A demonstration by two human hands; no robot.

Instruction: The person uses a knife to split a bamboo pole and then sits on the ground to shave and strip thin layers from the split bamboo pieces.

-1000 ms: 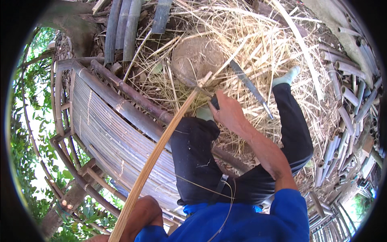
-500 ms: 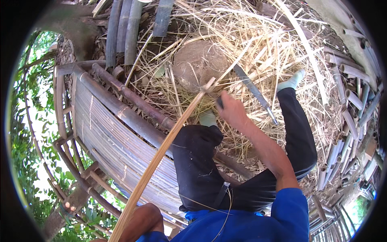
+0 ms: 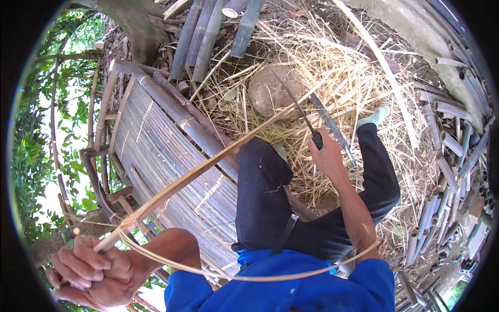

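My left hand (image 3: pixel 101 270), at the lower left, is closed around the near end of a long bamboo strip (image 3: pixel 208 162). The strip slants up over my knee toward the straw. From near that fist a thin peeled sliver (image 3: pixel 249 278) curls across in front of my blue shirt. My right hand (image 3: pixel 328 156) grips a knife (image 3: pixel 300 108) by its black handle. Its thin blade points up and left and crosses the strip's far part in view; whether they touch I cannot tell. Just beyond this hand a broad-bladed machete (image 3: pixel 323 112) lies on the straw.
A round stone or stump (image 3: pixel 275 91) sits amid straw-like shavings (image 3: pixel 358 78). Left of my legs is a slatted bamboo bench (image 3: pixel 156 140). Dark bamboo poles (image 3: pixel 200 41) lie at the far left, and cut bamboo pieces (image 3: pixel 452 140) are piled along the right.
My left hand has come into view at the lower left with the strip's end. The strip lies at a flatter slant, and a loose sliver now loops off it. The knife blade now shows clearly.
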